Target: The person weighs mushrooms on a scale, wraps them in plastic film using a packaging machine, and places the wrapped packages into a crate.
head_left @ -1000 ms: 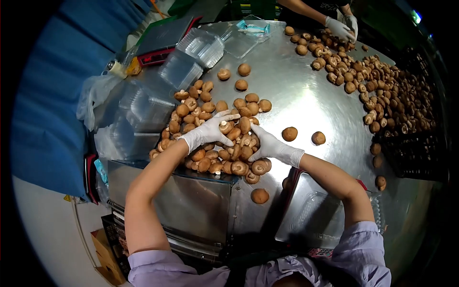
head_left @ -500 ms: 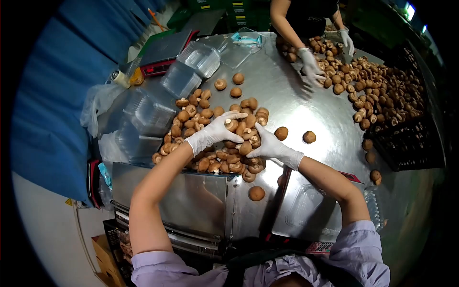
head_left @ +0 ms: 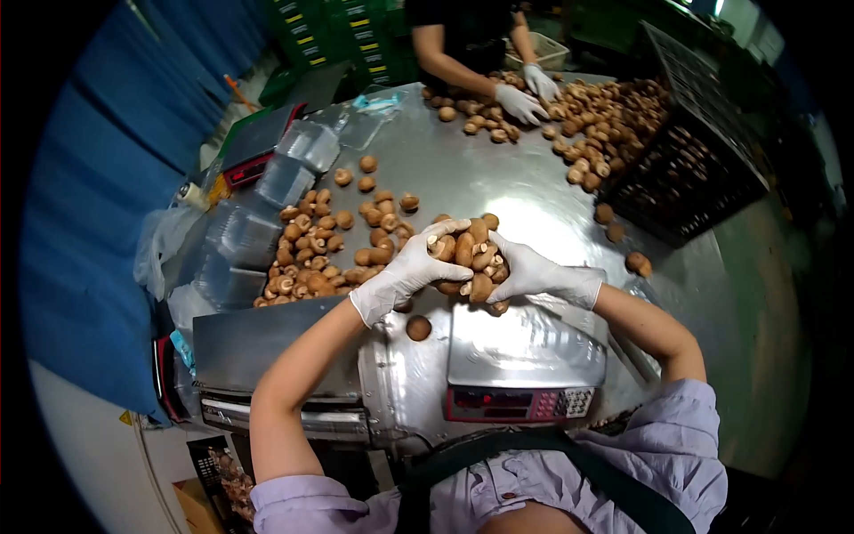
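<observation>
Gloved in white, my left hand (head_left: 411, 274) and my right hand (head_left: 541, 272) press from both sides around a cluster of brown shiitake mushrooms (head_left: 473, 254). Fingers of both hands are curled on the cluster, which is at the far edge of the scale's metal platform (head_left: 525, 343). Whether the cluster touches the platform is hard to see. A heap of loose mushrooms (head_left: 307, 254) lies left of my left hand, and one single mushroom (head_left: 418, 327) rests below it, beside the scale.
Clear plastic trays (head_left: 236, 245) are stacked at the left, near another scale (head_left: 258, 147). Across the metal table (head_left: 463, 178), a co-worker's gloved hands (head_left: 523, 102) touch a large mushroom pile (head_left: 605, 116). A black crate (head_left: 685, 151) lies tipped at the right.
Both my hands have carried the mushroom cluster from the heap rightward to the scale. My view has shifted too. The co-worker's hands have come closer together at the far pile.
</observation>
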The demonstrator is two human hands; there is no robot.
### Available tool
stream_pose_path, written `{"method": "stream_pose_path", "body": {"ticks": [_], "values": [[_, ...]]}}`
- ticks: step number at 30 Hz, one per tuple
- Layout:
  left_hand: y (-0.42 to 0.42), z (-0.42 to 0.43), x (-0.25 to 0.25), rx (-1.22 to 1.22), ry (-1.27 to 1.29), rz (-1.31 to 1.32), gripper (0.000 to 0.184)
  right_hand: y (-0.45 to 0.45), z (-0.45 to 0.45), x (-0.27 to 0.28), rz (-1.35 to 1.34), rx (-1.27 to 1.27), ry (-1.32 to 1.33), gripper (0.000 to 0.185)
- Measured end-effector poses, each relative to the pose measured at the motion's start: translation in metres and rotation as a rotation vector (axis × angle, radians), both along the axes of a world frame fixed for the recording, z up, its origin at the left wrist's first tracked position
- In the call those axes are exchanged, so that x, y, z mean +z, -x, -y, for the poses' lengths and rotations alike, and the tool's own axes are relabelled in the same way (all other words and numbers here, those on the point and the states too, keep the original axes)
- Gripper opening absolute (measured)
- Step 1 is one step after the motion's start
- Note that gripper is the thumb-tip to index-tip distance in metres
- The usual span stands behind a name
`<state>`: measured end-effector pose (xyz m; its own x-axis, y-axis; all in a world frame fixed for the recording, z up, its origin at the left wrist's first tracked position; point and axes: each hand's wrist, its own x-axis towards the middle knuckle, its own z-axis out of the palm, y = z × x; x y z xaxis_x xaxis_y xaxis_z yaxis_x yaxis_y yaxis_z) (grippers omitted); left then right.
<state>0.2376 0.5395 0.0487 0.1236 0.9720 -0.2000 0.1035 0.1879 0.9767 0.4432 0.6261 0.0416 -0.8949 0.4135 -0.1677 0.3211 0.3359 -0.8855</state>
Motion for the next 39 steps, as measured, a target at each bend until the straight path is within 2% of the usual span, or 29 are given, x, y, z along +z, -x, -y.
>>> {"method": "stream_pose_path", "body": {"ticks": [2,4,8,11,12,14,16,18,19,20,23,26,30,31,35,39], "values": [[-0.035,0.008,0.004,0.043,0.073,0.130,0.074,-0.033,0.005,0.005,-0.023,0.030,0.002,0.098],[-0.066,0.015,-0.004,0.027,0.020,0.089,0.073,-0.064,0.009,0.004,-0.038,0.024,-0.015,0.094],[-0.117,0.029,-0.029,0.050,0.112,0.241,0.070,-0.113,0.018,-0.010,0.134,0.083,-0.069,0.088],[-0.137,0.035,-0.037,-0.015,0.004,-0.085,0.073,-0.139,0.023,-0.023,0.184,0.106,-0.117,0.085],[-0.140,0.038,-0.042,-0.014,0.003,-0.086,0.073,-0.144,0.027,-0.023,0.183,0.108,-0.118,0.085],[-0.140,0.041,-0.055,-0.042,-0.143,-0.691,0.080,-0.153,0.031,-0.022,0.178,0.073,-0.234,0.089],[-0.145,0.050,-0.043,-0.065,-0.116,-0.759,0.082,-0.160,0.034,-0.020,0.175,0.059,-0.303,0.089],[-0.151,0.059,-0.025,-0.072,-0.031,-0.940,0.081,-0.164,0.042,-0.014,0.289,0.001,-0.466,0.087],[-0.149,0.062,-0.027,-0.039,-0.089,-0.997,0.082,-0.162,0.047,0.001,0.425,0.015,-0.490,0.086],[-0.148,0.065,-0.026,-0.037,-0.080,-1.002,0.082,-0.164,0.049,-0.002,0.418,0.021,-0.485,0.086],[-0.142,0.073,-0.014,-0.003,0.057,-0.994,0.088,-0.172,0.058,-0.027,0.181,-0.076,-0.649,0.089],[-0.130,0.086,-0.027,0.030,-0.046,-0.984,0.087,-0.175,0.058,-0.055,0.020,-0.173,-0.582,0.089],[-0.124,0.095,-0.028,0.071,-0.055,-0.915,0.088,-0.173,0.060,-0.064,-0.090,-0.265,-0.421,0.076],[-0.123,0.096,-0.026,0.100,-0.055,-0.917,0.084,-0.173,0.060,-0.064,-0.118,-0.285,-0.393,0.068],[-0.124,0.082,-0.016,0.233,-0.097,-0.900,0.070,-0.170,0.060,-0.067,-0.208,-0.356,-0.243,0.061],[-0.154,0.053,-0.013,0.117,-0.209,-0.804,0.064,-0.171,0.061,-0.072,-0.243,-0.368,-0.245,0.060]]}}
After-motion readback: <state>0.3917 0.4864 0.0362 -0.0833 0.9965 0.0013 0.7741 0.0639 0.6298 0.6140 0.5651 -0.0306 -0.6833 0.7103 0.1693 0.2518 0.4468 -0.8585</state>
